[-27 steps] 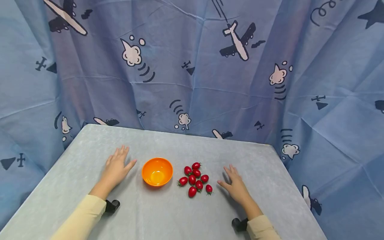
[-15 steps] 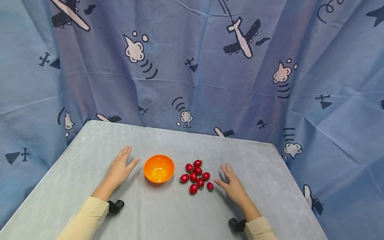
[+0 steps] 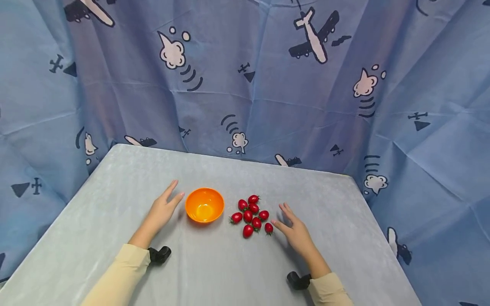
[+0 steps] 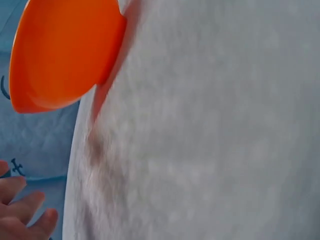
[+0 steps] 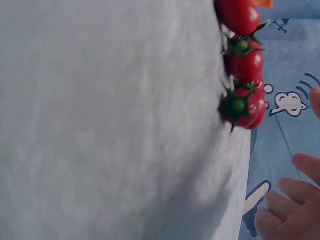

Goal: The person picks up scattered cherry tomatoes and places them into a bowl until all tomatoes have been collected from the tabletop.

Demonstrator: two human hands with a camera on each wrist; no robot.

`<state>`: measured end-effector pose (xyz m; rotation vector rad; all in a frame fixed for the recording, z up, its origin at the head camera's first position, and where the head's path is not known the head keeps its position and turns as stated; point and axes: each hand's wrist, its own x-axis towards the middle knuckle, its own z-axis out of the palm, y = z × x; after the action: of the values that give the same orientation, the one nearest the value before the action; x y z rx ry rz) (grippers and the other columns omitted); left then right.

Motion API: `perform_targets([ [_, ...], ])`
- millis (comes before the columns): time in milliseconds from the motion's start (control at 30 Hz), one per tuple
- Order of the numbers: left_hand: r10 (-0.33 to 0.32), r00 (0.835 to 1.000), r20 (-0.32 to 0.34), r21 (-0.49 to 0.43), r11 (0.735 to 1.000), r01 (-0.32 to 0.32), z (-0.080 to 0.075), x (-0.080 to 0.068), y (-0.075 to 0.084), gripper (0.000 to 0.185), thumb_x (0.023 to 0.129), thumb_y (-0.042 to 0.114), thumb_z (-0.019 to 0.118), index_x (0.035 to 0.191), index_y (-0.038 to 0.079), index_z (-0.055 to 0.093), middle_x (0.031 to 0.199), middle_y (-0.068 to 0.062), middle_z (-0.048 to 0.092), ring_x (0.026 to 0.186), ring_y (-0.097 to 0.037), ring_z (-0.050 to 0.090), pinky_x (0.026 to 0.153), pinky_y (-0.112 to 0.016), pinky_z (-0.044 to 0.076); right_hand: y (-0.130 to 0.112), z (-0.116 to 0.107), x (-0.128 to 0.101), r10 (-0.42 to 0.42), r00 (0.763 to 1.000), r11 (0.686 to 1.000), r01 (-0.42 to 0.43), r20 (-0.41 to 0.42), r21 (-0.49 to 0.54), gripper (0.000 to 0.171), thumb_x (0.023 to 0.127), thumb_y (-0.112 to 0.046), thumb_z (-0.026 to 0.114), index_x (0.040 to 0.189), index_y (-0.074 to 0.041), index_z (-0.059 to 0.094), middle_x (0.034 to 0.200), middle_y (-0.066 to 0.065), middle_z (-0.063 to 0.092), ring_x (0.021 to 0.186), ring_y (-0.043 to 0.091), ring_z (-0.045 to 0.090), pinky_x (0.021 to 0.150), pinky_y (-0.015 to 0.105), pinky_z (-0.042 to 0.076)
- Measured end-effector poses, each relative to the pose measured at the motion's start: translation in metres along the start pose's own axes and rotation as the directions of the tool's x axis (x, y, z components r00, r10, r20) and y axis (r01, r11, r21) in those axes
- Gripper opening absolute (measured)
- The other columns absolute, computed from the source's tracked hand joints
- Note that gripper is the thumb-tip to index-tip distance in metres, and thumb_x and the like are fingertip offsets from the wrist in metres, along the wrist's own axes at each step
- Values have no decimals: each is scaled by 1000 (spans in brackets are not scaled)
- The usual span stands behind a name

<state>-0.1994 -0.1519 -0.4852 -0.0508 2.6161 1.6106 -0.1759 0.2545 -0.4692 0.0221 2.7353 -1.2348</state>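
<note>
An orange bowl (image 3: 204,205) with nothing in it stands left of the table's middle; its side fills the upper left of the left wrist view. To its right lies a loose cluster of several red cherry tomatoes (image 3: 248,216), some with green stems, as the tomato (image 5: 245,59) in the right wrist view shows. My left hand (image 3: 162,210) is just left of the bowl, fingers extended and thumb apart, holding nothing. Right of the tomatoes, my right hand (image 3: 297,233) hovers with spread fingers, its thumb near the closest tomato (image 3: 269,228). Nothing is in its grasp.
A pale grey cloth covers the table (image 3: 214,272). Behind and beside it hangs a blue curtain (image 3: 214,85) printed with airplanes and clouds. A black wrist mount (image 3: 160,255) sits on the left wrist, another black mount (image 3: 298,280) on the right.
My left hand has moved right, closer to the bowl. My right hand has moved slightly left toward the tomatoes. The head view has shifted a little; bowl and tomatoes stay in place on the table.
</note>
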Motion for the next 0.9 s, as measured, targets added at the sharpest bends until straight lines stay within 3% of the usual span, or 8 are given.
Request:
perform_targets([
  [267, 3, 1000, 21, -221, 975, 2, 7, -1, 4, 62, 105, 38, 46, 158, 15, 26, 163, -17, 27, 150, -35, 28, 121, -53, 27, -5, 2, -7, -26, 1000, 992, 27, -8, 121, 69, 96, -34, 65, 154, -11, 37, 162, 11, 32, 151, 30, 25, 121, 49, 25],
  [500, -19, 999, 43, -300, 954, 31, 16, -5, 4, 57, 106, 34, 46, 157, 15, 30, 162, -16, 31, 149, -33, 30, 121, -51, 28, -2, 11, -13, 14, 999, 974, -7, -30, 228, 67, 94, -32, 68, 151, -8, 42, 158, 11, 39, 148, 30, 32, 119, 50, 31],
  [633, -13, 998, 54, -362, 932, 32, 21, -6, 2, 57, 106, 33, 46, 156, 11, 32, 162, -14, 33, 150, -29, 31, 120, -46, 31, 0, 15, -15, 66, 997, 967, -53, -44, 250, 65, 93, -35, 69, 149, -9, 46, 155, 11, 44, 145, 31, 38, 116, 52, 36],
  [900, -9, 999, 33, -394, 919, 21, 30, -5, -1, 56, 105, 35, 49, 153, 10, 38, 159, -9, 39, 147, -24, 37, 117, -42, 35, 2, 19, -18, 93, 995, 957, -76, -47, 281, 66, 92, -38, 70, 147, -8, 49, 152, 12, 48, 142, 30, 44, 116, 52, 36],
])
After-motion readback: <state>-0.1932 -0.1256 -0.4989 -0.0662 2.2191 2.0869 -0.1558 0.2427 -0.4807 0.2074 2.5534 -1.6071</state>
